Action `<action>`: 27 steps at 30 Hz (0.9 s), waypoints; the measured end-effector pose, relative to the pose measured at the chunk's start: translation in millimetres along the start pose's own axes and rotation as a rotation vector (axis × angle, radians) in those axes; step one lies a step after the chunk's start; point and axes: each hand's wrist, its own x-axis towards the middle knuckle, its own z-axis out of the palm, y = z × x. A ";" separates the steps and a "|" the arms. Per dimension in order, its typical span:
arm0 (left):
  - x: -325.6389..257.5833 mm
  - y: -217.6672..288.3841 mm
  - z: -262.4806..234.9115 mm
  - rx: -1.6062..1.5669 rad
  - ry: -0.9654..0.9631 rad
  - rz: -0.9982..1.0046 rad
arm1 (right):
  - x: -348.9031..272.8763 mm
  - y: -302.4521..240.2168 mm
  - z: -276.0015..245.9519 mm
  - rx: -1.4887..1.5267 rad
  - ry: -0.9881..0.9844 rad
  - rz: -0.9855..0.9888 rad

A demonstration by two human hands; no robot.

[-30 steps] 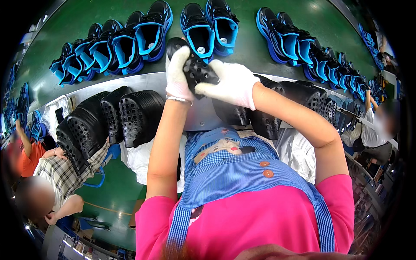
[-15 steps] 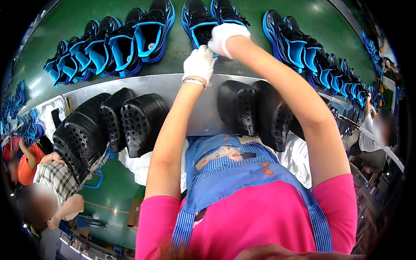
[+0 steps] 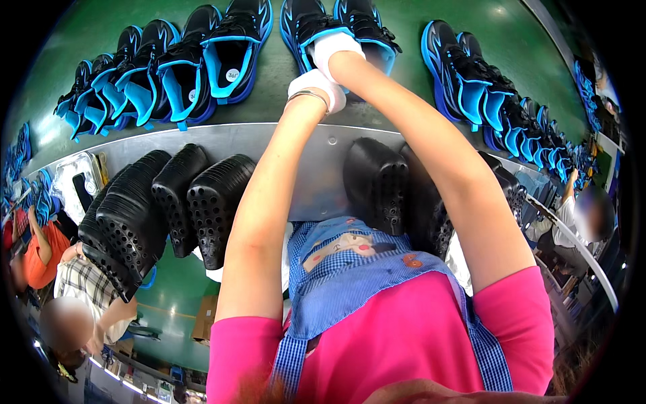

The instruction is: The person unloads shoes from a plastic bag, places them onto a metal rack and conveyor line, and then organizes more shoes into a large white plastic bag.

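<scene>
A black sneaker with bright blue trim (image 3: 303, 20) stands in front of me, its opening toward my body. My right hand (image 3: 336, 54), in a white glove, reaches into that opening, and its fingers are hidden inside. At the heel of the same sneaker is my left hand (image 3: 316, 89), also gloved in white and closed against the heel edge; its fingertips are mostly covered. A matching sneaker (image 3: 363, 23) stands right beside it.
Rows of similar sneakers line the green surface at left (image 3: 235, 44) and right (image 3: 464, 74). Nearer, ridged black plastic pieces with holes (image 3: 219, 202) stand in stacks on the grey metal edge (image 3: 316, 161). Other people sit at the left (image 3: 84, 283) and right (image 3: 575, 215).
My right hand has gone from the heel edge down into the sneaker's opening. My left hand stays at the heel, with its wrist turned. The whole view has shifted slightly.
</scene>
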 end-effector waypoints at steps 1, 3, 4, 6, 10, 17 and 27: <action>0.8 -0.3 0.0 0.012 0.009 0.001 | 4.6 -1.3 2.6 0.009 0.037 -0.028; 2.1 -0.1 0.4 0.033 0.029 -0.004 | 12.6 -0.1 5.6 0.034 0.060 -0.075; 1.0 2.5 -0.8 0.043 0.032 -0.004 | 14.4 4.7 8.7 0.047 0.070 -0.087; 5.6 3.8 1.7 0.072 0.090 -0.008 | 25.0 10.7 8.4 -0.054 -0.037 -0.207; -1.4 1.7 3.2 0.096 0.108 -0.081 | -27.0 8.7 -40.0 -0.049 -0.206 -0.279; -43.3 -42.4 0.2 0.206 0.362 -0.082 | -213.4 130.1 -117.8 0.184 0.102 -0.477; -137.3 37.1 85.1 -0.071 0.989 0.272 | -388.5 228.7 -67.7 0.148 0.299 -0.474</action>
